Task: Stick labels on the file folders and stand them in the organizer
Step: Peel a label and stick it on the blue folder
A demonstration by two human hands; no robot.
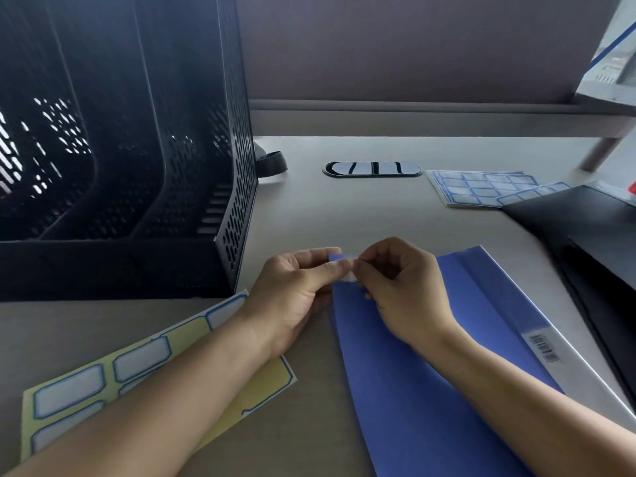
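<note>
Big black mesh organizer sits on the table at the left, slots look empty. The blue folder lies flat to its right, a yellow label sheet under the left forearm. Both hands are curled: left hand and right hand pinch one small white label between them, right at the folder's far corner.

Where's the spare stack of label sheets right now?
Head view, right rear of the desk: the stack of label sheets lies just right of the oval cable grommet.
</note>
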